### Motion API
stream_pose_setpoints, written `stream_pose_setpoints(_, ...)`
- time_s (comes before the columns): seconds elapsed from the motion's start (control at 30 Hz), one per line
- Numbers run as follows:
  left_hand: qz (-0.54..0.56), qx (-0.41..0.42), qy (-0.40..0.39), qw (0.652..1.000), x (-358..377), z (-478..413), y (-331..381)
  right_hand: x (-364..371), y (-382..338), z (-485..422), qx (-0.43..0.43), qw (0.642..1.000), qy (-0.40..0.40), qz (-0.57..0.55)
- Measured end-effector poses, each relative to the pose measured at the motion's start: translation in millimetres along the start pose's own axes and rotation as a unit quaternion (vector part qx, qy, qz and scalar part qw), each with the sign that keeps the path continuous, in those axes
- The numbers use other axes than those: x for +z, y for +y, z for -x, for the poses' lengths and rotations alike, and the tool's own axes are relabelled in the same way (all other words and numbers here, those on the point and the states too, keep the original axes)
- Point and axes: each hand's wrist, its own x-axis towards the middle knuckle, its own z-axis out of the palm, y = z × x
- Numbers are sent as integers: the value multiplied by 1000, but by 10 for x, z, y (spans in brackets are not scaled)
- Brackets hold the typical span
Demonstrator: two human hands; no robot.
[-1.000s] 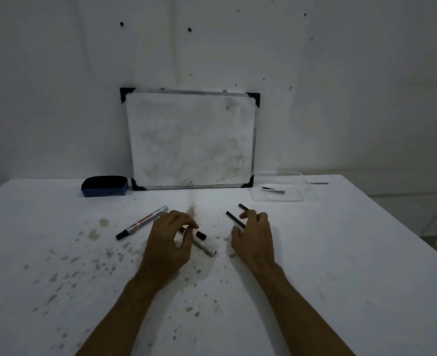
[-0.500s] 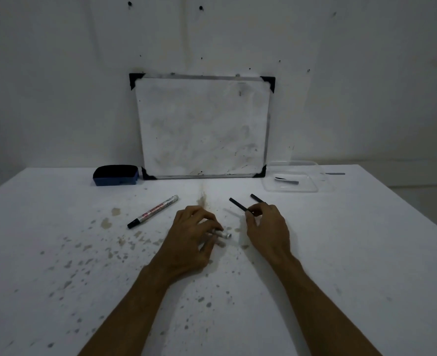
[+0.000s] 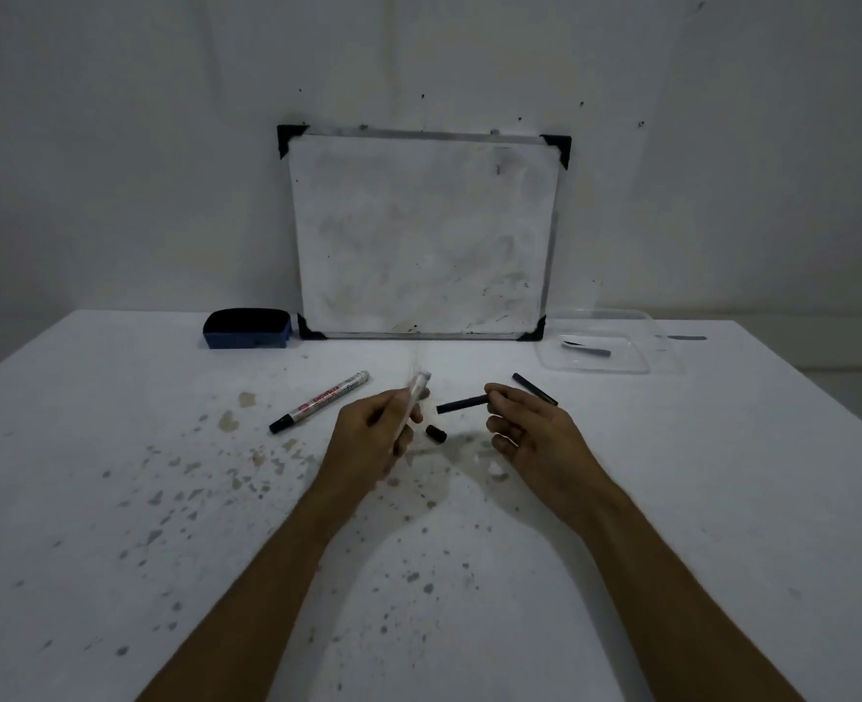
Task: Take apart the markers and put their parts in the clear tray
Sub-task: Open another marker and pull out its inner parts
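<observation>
Marker barrel [image 3: 413, 400], pale and hollow, is grasped upright in the left hand [image 3: 373, 438], while the right hand [image 3: 530, 433] pinches a dark ink core [image 3: 462, 403] level, probably to carry both to the clear tray [image 3: 644, 364] far right. A small black cap [image 3: 436, 433] lies between the hands. One whole marker [image 3: 320, 401] waits left on the table [image 3: 115, 448].

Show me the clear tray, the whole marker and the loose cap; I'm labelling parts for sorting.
clear tray [image 3: 658, 358]: head view, bare right side of its floor.
whole marker [image 3: 323, 399]: head view, middle of its printed barrel.
loose cap [image 3: 436, 433]: head view, middle of the small black piece on the table.
</observation>
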Motion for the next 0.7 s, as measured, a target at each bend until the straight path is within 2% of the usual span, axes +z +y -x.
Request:
stream_pose_setpoints(0.07,47,-72,-72,994,-112,-28,-18,28,23,-31,7,999,-6,-43)
stream_pose_setpoints(0.27,65,-76,-153,983,-145,-51,-17,25,91,-105,-16,997,53,-56)
stream_pose_setpoints(0.5,68,-74,-155,983,-112,-23,-9,21,144,-127,-23,992,117,-45)
stream_pose_setpoints(0.7,55,-65,-145,986,-90,-29,-56,66,131,-80,-56,993,107,-12)
